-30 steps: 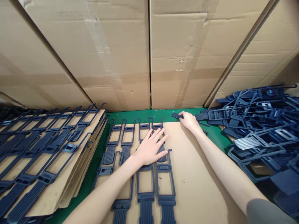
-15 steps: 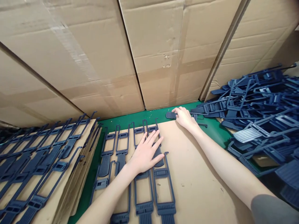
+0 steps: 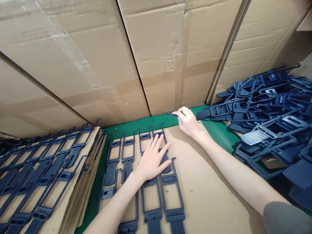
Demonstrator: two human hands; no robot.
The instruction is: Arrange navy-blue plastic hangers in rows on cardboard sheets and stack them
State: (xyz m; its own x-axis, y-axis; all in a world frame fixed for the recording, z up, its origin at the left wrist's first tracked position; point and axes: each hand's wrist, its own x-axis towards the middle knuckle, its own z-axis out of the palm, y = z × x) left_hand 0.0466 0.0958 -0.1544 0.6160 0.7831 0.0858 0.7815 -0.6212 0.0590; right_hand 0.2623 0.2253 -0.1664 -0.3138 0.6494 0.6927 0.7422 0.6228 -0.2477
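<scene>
My left hand (image 3: 153, 157) lies flat with fingers spread over a row of dark blue plastic frames with ribbed tongues (image 3: 173, 198), which rest on a cardboard sheet (image 3: 207, 172). Past the sheet's far edge, my right hand (image 3: 188, 123) pinches a dark blue plastic frame part (image 3: 170, 114). Only a thin tip of that part sticks out left of the fingers; my hand hides most of it. Just right of this hand, similar parts spill from a loose pile (image 3: 263, 97).
Large taped cardboard boxes (image 3: 161, 65) stand along the back. A stack of cardboard sheets (image 3: 83, 188) at the left carries more frames in rows. Green surface (image 3: 131, 123) shows between the sheets and the boxes.
My right hand has risen slightly and turned, tilting the part from lying flat to nearly edge-on. My left hand stays on the frames. The view has shifted a little.
</scene>
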